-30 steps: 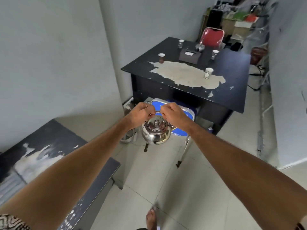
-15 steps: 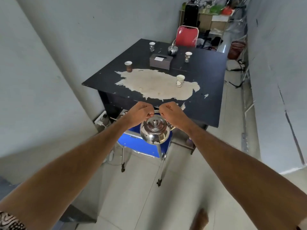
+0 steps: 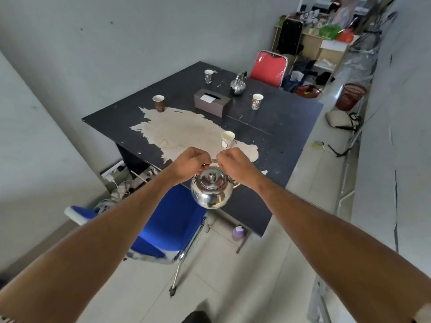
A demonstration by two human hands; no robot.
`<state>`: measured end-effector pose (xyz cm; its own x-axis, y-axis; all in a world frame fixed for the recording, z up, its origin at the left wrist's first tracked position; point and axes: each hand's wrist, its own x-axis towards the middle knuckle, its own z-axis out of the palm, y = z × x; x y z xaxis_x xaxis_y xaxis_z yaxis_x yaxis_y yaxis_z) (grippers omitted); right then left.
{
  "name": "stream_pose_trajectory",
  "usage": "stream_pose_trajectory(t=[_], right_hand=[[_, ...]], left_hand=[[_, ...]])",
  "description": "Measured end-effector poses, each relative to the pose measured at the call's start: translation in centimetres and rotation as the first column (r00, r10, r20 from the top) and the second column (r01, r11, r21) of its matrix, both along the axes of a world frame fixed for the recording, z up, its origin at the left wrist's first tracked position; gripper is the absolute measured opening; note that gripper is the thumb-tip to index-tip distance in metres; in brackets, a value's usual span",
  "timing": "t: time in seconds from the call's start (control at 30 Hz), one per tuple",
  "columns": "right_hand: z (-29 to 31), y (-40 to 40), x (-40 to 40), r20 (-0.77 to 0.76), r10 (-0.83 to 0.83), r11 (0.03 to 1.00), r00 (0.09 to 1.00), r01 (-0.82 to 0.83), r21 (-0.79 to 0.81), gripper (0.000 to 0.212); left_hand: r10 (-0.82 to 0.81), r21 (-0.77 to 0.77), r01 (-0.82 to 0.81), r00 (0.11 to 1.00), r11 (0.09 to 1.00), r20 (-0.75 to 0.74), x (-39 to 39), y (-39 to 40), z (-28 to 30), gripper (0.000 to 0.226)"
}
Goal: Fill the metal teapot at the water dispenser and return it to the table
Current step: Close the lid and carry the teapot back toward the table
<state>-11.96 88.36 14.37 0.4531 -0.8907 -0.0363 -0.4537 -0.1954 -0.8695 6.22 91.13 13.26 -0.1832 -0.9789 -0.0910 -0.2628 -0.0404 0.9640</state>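
A shiny metal teapot (image 3: pixel 211 190) with its lid on hangs in the air from its wire handle, just over the near edge of the black table (image 3: pixel 279 127). My left hand (image 3: pixel 191 163) grips the left part of the handle. My right hand (image 3: pixel 233 163) grips the right part, and the two fists almost touch above the lid. The spout points right and is partly hidden under my right wrist. No water dispenser is in view.
A blue chair (image 3: pixel 168 227) stands under the table's near edge, below the teapot. On the table are a second small kettle (image 3: pixel 238 86), a tissue box (image 3: pixel 212 102) and several paper cups, one (image 3: pixel 227 139) just beyond my hands. A red chair (image 3: pixel 270 67) stands behind.
I have walked closer to the black table with the teapot. The table and blue chair now lie much nearer, and the teapot hangs over the table's near edge. My grip is unchanged.
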Motion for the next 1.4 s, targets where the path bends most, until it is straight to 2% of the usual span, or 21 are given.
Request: stream_pose_trajectory(t=[0.4,0.5,0.6,0.8,1.0,1.17,1.4], right_hand=[[-2.2,-19.3,-5.0,0.011,0.193,0.981,0.981,-0.193,-0.009,0.032],[-1.5,-24.8,-5.3,0.019,0.270,0.963,0.963,-0.271,0.008,0.034],[-0.9,-26.7,-4.9,0.024,0.305,0.952,0.952,-0.304,-0.018,0.033],[-1.9,-37.1,-3.8,-0.004,0.490,0.872,0.872,-0.490,-0.006,0.037],[-3.0,-45.8,-1.6,-0.005,0.665,0.747,0.747,-0.664,0.017,0.044],[-2.8,-51.5,0.1,0.012,0.733,0.680,0.680,-0.733,0.017,0.047],[-3.4,-55.8,3.3,0.010,0.781,0.624,0.624,-0.781,0.023,0.047]], left_hand=[[0.142,0.042,-0.145,0.988,0.989,0.057,-5.8,-16.2,-1.7,0.045],[0.222,0.049,-0.225,0.973,0.973,0.060,-6.8,-20.3,-0.8,0.039],[0.251,0.057,-0.253,0.967,0.966,0.046,-6.8,-21.8,-0.7,0.033],[0.453,0.046,-0.456,0.889,0.889,0.068,-7.4,-28.9,-1.7,0.034],[0.627,0.044,-0.636,0.768,0.770,0.132,-7.7,-34.8,-2.3,0.036],[0.704,0.021,-0.717,0.688,0.696,0.176,-7.5,-39.4,-1.9,0.033],[0.738,0.027,-0.757,0.644,0.653,0.200,-5.4,-42.7,-2.4,0.034]])
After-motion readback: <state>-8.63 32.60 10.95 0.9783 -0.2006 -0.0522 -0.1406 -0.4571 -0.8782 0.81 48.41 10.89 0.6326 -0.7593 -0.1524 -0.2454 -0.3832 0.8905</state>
